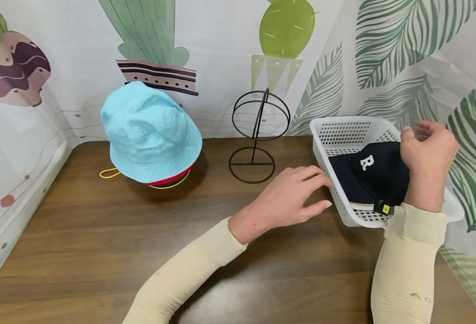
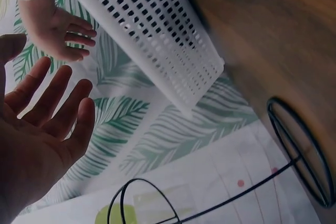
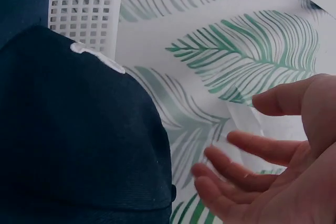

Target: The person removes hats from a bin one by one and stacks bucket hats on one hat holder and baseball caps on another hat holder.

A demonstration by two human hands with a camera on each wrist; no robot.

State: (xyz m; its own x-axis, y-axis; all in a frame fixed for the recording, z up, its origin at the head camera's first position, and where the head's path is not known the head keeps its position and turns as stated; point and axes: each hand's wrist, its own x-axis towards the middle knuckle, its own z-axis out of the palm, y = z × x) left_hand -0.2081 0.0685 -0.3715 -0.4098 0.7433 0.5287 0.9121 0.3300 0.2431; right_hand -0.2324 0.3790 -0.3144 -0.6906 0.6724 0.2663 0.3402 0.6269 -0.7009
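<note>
A navy hat [image 1: 388, 175] with a white letter R lies in a white perforated basket [image 1: 337, 191] at the right; its crown [image 3: 89, 135] fills the left of the right wrist view. My right hand [image 1: 432, 148] hovers over the basket's right side, close to the hat. Its fingers [image 3: 252, 148] are loosely bent, and nothing is between them. Just outside the basket's left wall is my left hand [image 1: 284, 198], fingers pointing at the rim. The left wrist view shows that palm [image 2: 37, 150] without anything in it.
A bare black wire hat stand [image 1: 254, 130] stands left of the basket. Farther left, a light blue bucket hat [image 1: 145, 135] sits tilted, with something red under its brim and a yellow loop [image 1: 109, 173] beside it. A patterned cloth [image 1: 222, 45] hangs behind the wooden table [image 1: 100, 252].
</note>
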